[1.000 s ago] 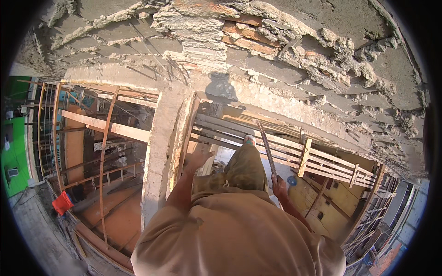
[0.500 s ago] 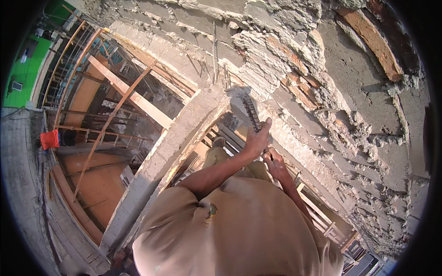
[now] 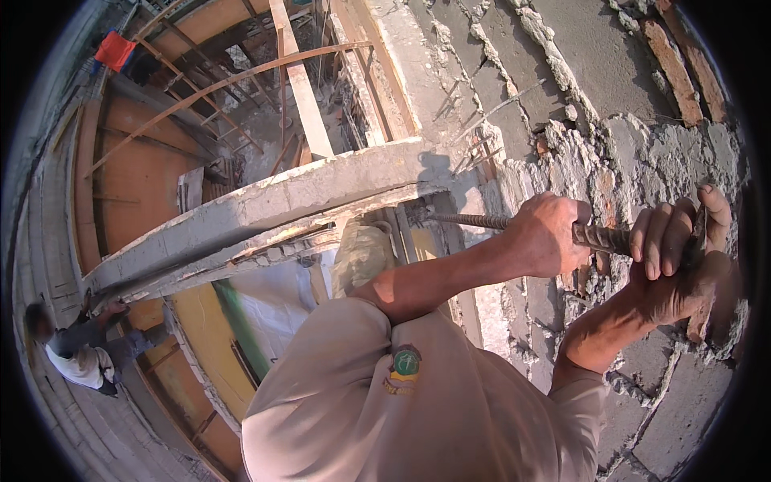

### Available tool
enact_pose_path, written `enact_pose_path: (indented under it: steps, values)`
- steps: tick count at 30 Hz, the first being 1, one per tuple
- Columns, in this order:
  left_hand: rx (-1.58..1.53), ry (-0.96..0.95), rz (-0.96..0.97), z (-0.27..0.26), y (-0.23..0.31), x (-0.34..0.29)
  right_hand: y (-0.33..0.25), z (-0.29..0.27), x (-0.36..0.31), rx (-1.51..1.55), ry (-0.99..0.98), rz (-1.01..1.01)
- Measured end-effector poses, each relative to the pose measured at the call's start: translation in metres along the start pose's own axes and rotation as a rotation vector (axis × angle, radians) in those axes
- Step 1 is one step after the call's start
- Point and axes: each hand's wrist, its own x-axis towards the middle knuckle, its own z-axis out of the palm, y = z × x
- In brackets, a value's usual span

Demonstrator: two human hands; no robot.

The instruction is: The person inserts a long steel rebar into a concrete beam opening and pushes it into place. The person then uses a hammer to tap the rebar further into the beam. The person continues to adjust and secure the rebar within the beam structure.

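Observation:
A ribbed steel bar [image 3: 604, 238] runs across the right half of the view, held in both of my hands. My left hand [image 3: 546, 237] is wrapped around its middle. My right hand [image 3: 683, 261] grips its near end, fingers curled over it. The bar's far tip [image 3: 434, 215] sits against the rough masonry where a concrete beam [image 3: 265, 205] meets the brick wall [image 3: 578, 96]. Broken mortar and exposed bricks surround the tip. My beige shirt [image 3: 418, 410] fills the lower middle.
Below the beam there is a drop to lower levels with wooden scaffolding poles [image 3: 233, 80] and planks [image 3: 301, 88]. Another person [image 3: 76, 353] in a white shirt stands far down at the left. A red cloth [image 3: 115, 50] hangs at the upper left.
My left hand left the concrete column and joined my right on the bar. The view has swung round, and the bar now lies level with its tip at the wall.

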Motion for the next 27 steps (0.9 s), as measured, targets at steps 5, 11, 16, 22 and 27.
enact_pose_path:
  steps: [5,11,16,22,27]
  values:
    - [0.102,0.239,0.157,-0.04,-0.003,0.02,0.024,0.007,0.032,0.004,0.123,-0.068]
    - [0.158,0.363,-0.04,-0.077,-0.085,0.033,0.119,0.034,0.054,-0.063,0.142,0.051]
    - [0.193,0.222,-0.072,-0.077,-0.154,0.016,0.18,0.028,0.029,-0.194,0.261,0.038]
    - [0.23,0.051,-0.043,-0.063,-0.18,-0.016,0.155,0.013,-0.023,-0.108,0.284,0.093]
    - [0.254,-0.019,0.12,-0.012,-0.189,-0.085,0.118,0.007,-0.146,-0.006,0.299,-0.039]
